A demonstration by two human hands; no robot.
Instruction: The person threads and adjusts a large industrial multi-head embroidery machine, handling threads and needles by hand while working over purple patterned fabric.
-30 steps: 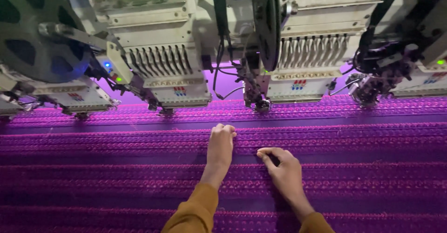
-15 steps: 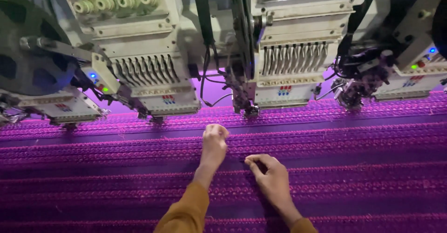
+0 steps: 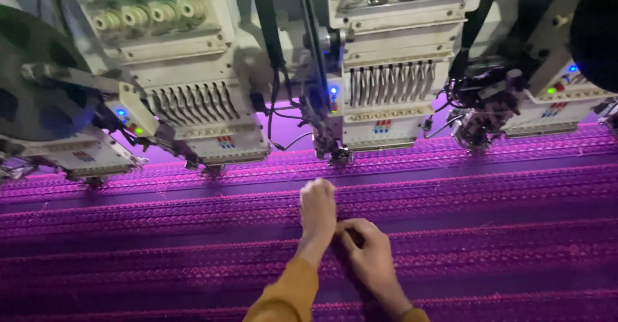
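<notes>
My left hand (image 3: 317,212) lies knuckles-up on a wide purple fabric (image 3: 489,232) with embroidered bands, its fingers curled under. My right hand (image 3: 367,251) rests just right of it, fingertips pinched against the cloth beside the left hand's base. Whether a thread is held between the fingers is too small to tell. Both arms wear mustard sleeves (image 3: 286,293). A white embroidery machine head (image 3: 386,97) with a row of needles hangs just beyond my hands.
More white embroidery heads stand in a row: one at left (image 3: 193,110), one at right (image 3: 547,103). A large dark wheel (image 3: 32,84) sits at far left. Thread spools (image 3: 148,13) line the top. Black cables (image 3: 277,71) hang between heads.
My right hand has slid left until it touches the left hand. The view has shifted, so the machine heads sit lower and closer in frame.
</notes>
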